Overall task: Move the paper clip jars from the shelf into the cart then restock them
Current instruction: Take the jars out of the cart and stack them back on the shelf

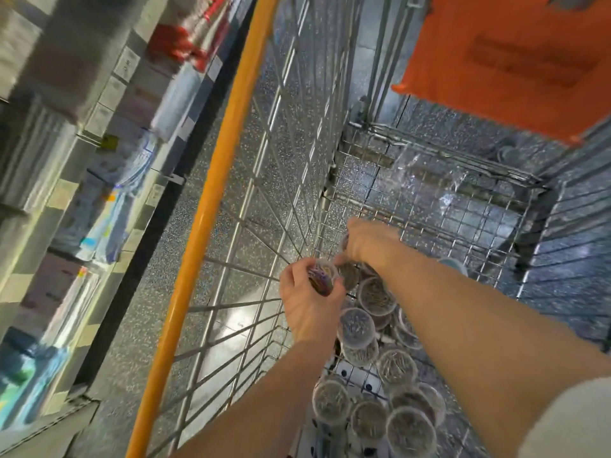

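I look down into a wire cart [264, 180] with an orange rim. My left hand [309, 304] grips a clear jar of coloured paper clips [322, 277] just above the cart's floor. Just beyond it, my right hand [368, 242] reaches down with fingers curled over another jar [348, 274], most of which it hides. Several clear jars of silver paper clips [375, 295] lie in a heap on the cart's floor below my arms, lids up.
A shelf [82, 160] of blurred stationery runs along the left, outside the cart. An orange flap [506, 61] hangs at the cart's far end. A crumpled clear plastic wrap [426, 176] lies on the wire floor beyond my hands.
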